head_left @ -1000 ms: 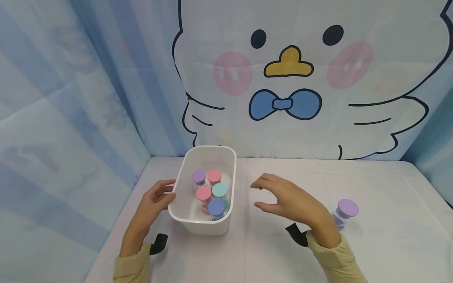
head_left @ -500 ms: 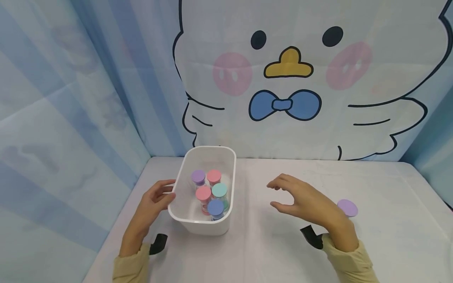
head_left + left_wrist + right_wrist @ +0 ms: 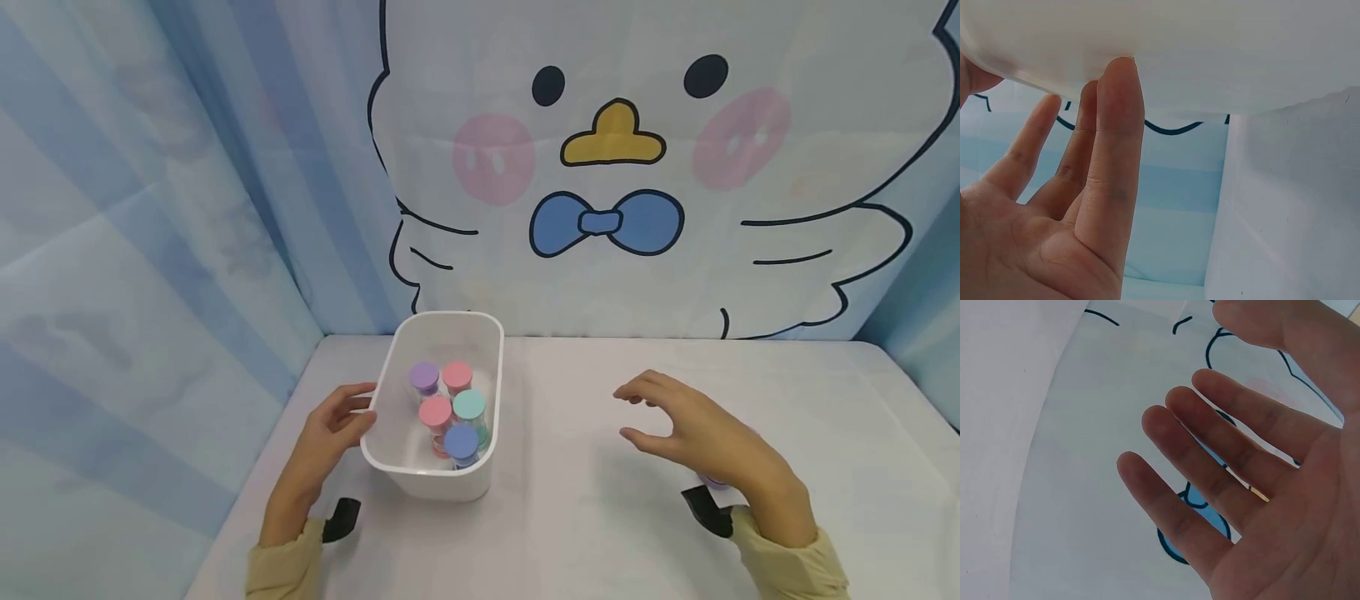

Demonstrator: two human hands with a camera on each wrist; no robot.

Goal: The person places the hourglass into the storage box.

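Note:
A white plastic bin [image 3: 427, 487] stands left of the middle, holding several small clear jars with coloured lids: a purple lid [image 3: 424, 377], two pink, a teal lid [image 3: 470, 405] and a blue lid [image 3: 461, 442]. My left hand [image 3: 318, 450] touches the bin's left wall from outside; in the left wrist view its extended fingers [image 3: 1119, 119] reach up to the white side. Over the table to the right is my right hand [image 3: 712, 437], thumb and fingers apart, nothing between them. Behind that hand a purple-lidded jar [image 3: 715, 482] is mostly hidden.
A white tabletop [image 3: 562, 533] lies under everything. Along its back hangs a curtain [image 3: 600, 292] printed with a cartoon bird, and blue fabric [image 3: 150, 375] closes in the left side. Black straps [image 3: 341, 520] show at both wrists.
My right hand has moved rightward, away from the bin, and now covers most of the purple-lidded jar. The left hand and the bin stay in place.

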